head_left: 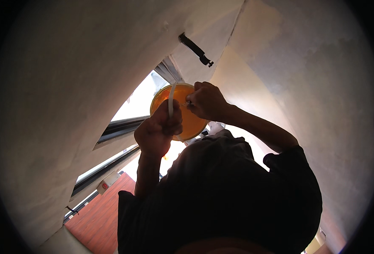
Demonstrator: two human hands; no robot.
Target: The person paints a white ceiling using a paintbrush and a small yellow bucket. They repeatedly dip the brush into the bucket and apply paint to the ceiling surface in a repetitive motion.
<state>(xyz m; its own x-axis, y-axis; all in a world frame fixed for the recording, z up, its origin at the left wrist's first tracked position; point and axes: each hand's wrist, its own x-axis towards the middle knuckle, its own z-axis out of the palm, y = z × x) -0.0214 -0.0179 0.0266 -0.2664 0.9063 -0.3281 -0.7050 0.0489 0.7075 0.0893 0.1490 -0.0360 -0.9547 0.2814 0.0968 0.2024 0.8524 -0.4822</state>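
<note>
A round orange thing [196, 123] with a thin rim, like a tub or bowl, is in front of me at the middle of the view. A narrow white strip [171, 95] runs across its left side. My left hand [158, 129] is closed in a fist around this strip, in front of the orange thing. My right hand [208, 101] is closed too, its fingers pinched together over the right half of the orange thing. A small shiny bit [188, 103] shows at those fingertips; its kind is too small to make out. Both hands look dark against the light.
Plain pale walls [68, 84] rise on both sides. A bright window [138, 95] with a dark frame is behind my left hand. A black bracket-like piece [196, 48] juts from the wall beyond the hands. A red-brown wood-grain panel [102, 216] lies at lower left.
</note>
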